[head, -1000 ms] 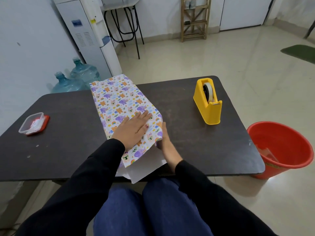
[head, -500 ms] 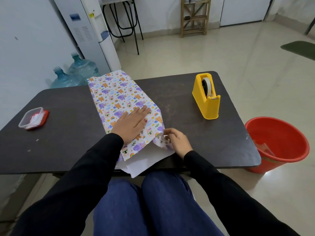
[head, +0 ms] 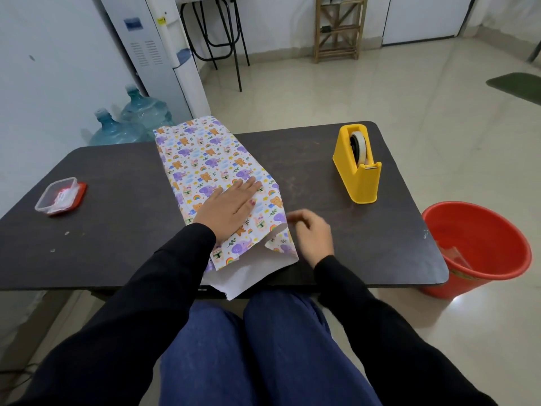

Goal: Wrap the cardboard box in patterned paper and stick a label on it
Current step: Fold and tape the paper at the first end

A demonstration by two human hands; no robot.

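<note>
The box is hidden under animal-patterned paper (head: 205, 159) that lies lengthwise on the dark table (head: 336, 230). My left hand (head: 231, 208) presses flat on top of the wrapped box near its front end. The paper's near end (head: 248, 273) stays unfolded, white inside showing, and hangs over the table's front edge. My right hand (head: 311, 232) hovers just right of that end, fingers loosely curled, holding nothing. A yellow tape dispenser (head: 358, 165) stands to the right.
A small clear container with a red lid (head: 60, 196) sits at the table's left. A red bucket (head: 477, 247) stands on the floor right of the table. Water bottles (head: 128, 121) and a dispenser stand behind the far left corner.
My right hand has let go of the side flap at the paper's near end and drawn off a little to the right. The left hand keeps pressing on top.
</note>
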